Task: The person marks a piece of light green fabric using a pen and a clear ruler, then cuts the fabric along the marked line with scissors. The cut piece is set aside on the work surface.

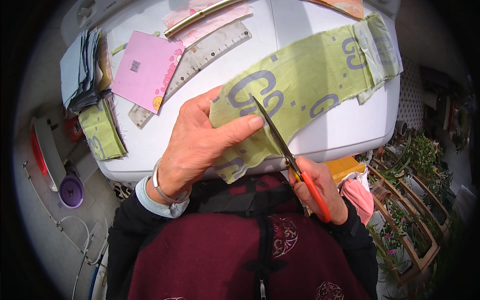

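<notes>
A long strip of yellow-green fabric (300,71) with grey-blue printed letters stretches to the far right of the white surface, where its end is folded. Its near end is pinched in my left hand (202,131), thumb on top and the fingers hidden underneath. My right hand (318,187) grips a pair of scissors (277,137) with red and yellow handles. The blades reach up and left across the cloth, close to my left thumb, with the tip over a printed letter. Whether the blades are fully closed, I cannot tell.
A pink card (146,71) overlaps a clear ruler (202,60). Beyond lie a gold pen (198,17) and pink printed fabric (221,22). Stacked blue-grey cloth pieces (78,71) and folded green pieces (101,131) sit at the left edge. Potted plants (420,153) stand at the right.
</notes>
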Motion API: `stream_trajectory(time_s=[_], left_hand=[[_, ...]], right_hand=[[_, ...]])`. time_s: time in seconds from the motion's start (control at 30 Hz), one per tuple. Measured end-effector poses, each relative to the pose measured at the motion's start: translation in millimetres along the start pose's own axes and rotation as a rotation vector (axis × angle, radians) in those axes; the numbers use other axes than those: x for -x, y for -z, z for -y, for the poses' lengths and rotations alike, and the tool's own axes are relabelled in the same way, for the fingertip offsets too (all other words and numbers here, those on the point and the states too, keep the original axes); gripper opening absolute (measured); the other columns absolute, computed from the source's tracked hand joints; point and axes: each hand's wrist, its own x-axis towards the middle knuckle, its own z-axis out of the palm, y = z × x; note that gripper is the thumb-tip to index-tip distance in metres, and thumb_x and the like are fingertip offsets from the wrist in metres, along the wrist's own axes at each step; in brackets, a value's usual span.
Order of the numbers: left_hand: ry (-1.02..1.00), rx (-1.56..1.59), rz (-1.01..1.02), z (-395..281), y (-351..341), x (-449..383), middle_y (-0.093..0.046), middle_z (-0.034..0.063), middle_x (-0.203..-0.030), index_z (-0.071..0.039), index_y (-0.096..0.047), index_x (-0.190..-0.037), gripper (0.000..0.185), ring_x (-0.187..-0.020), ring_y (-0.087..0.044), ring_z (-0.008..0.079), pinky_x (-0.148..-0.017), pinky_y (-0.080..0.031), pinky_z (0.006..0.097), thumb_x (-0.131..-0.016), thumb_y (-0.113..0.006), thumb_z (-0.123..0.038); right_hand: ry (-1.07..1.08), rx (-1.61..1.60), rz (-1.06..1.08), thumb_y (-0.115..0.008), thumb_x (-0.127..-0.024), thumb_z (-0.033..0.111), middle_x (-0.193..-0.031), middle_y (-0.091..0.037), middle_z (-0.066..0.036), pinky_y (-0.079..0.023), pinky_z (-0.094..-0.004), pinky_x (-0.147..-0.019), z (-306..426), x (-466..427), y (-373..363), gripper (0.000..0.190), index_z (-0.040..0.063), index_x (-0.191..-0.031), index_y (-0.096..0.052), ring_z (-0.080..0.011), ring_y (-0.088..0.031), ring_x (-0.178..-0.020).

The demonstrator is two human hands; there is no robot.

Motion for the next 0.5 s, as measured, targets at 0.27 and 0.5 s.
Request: stream_trajectory(time_s=[0.27, 0.5], left_hand=[[-0.009, -0.033, -0.041, -1.2, 0.8, 0.1, -0.071, -0.0016, -0.089, 0.001, -0.072, -0.118, 0.024, -0.078, -0.061, 0.004, -0.07, -0.051, 0.0218, -0.096, -0.074, -0.01], [-0.011, -0.069, -0.015, 1.4, 3.3, 1.0, -0.07, -0.0023, -0.085, 0.001, -0.073, -0.115, 0.022, -0.075, -0.059, 0.0034, -0.067, -0.049, 0.0214, -0.096, -0.074, -0.01]], right_hand=[[0.035, -0.075, 0.062, -0.076, -0.093, 0.046, -0.081, -0.052, -0.008, -0.044, -0.0304, -0.065, -1.3, -0.9, -1.0, 0.05, 0.001, -0.103, -0.056, -0.0156, -0.049, -0.071], [-0.052, -0.152, 0.168, -0.075, -0.088, 0.06, -0.088, -0.055, -0.005, -0.046, -0.0303, -0.069, 5.1, -0.6, 3.5, 0.065, 0.002, -0.108, -0.055, -0.0177, -0.052, -0.074]])
